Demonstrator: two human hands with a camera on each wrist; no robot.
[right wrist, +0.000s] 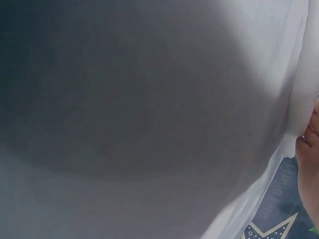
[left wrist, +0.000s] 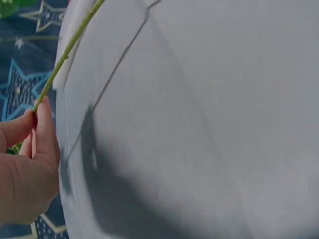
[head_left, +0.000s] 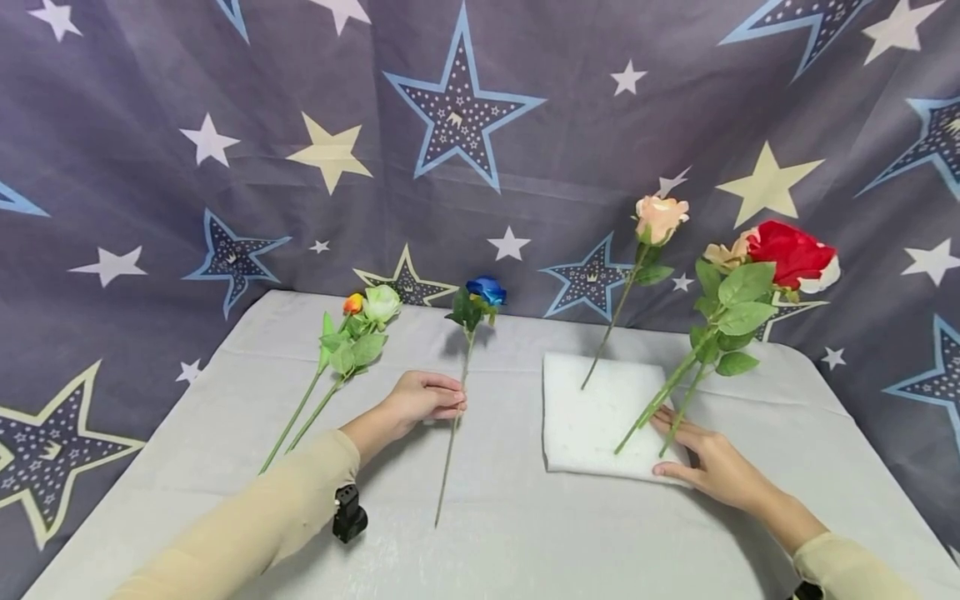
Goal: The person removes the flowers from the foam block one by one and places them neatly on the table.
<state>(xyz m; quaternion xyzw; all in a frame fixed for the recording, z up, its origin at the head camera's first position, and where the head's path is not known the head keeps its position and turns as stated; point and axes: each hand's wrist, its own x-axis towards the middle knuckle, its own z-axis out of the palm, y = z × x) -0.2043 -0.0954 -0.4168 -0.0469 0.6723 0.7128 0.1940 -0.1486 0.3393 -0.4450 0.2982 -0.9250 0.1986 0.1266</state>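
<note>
My left hand pinches the thin stem of a blue artificial rose between thumb and fingertips, the bloom tilted up and away. The left wrist view also shows that stem in the fingers. My right hand rests on the right edge of a white foam block, fingers extended behind the stems, thumb at the front. Standing in the foam are a peach rose, leaning right, and a red rose with another peach bloom and a white bloom crowded around it. The right wrist view shows only part of the hand.
On the left of the grey-white covered table lie a pale green rose and a small orange bud, stems pointing toward me. A dark star-patterned cloth hangs behind the table.
</note>
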